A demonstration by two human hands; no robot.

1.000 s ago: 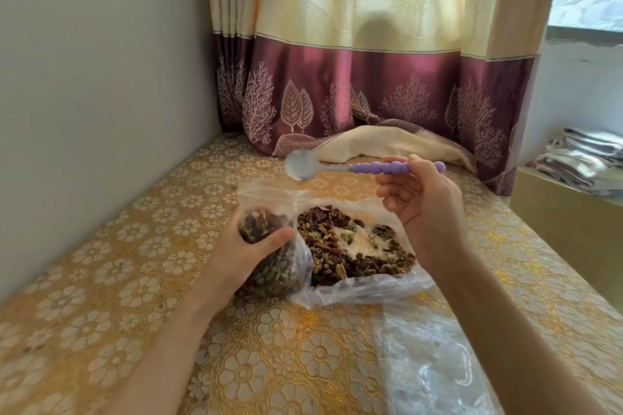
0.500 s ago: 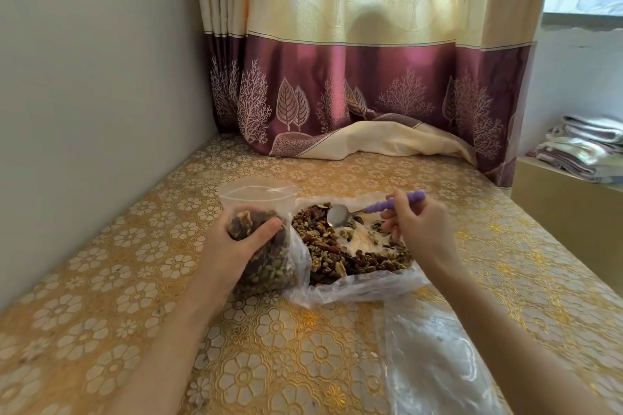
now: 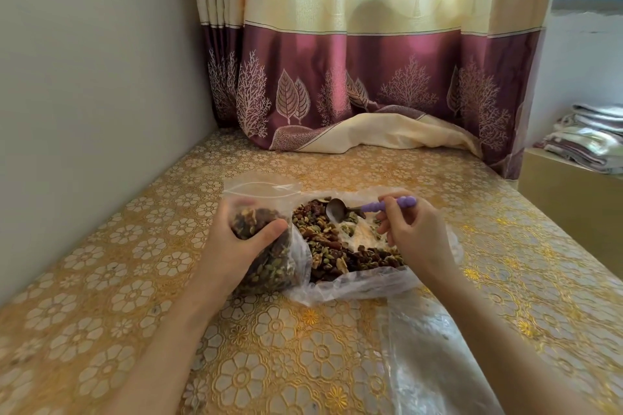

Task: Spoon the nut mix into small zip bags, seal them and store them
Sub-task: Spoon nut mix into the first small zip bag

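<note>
Left hand [image 3: 236, 248] grips our small zip bag [image 3: 266, 246], mostly full, unsealed, upright on table [image 3: 118, 280] | right hand [image 3: 416, 239] pinches purple spoon [image 3: 367, 207], bowl empty over nut mix [image 3: 337, 246] in the big bag | sealing, storing remain.

A plain grey wall [image 3: 84, 77] is running along the left, meeting a cream and maroon curtain [image 3: 371, 61] that is hanging at the back and pooling onto the gold floral tabletop [image 3: 135, 263]. Daylight is glowing through the curtain's upper half, and folded cloths [image 3: 593, 135] are sitting on a ledge [image 3: 573, 199] at right.
</note>
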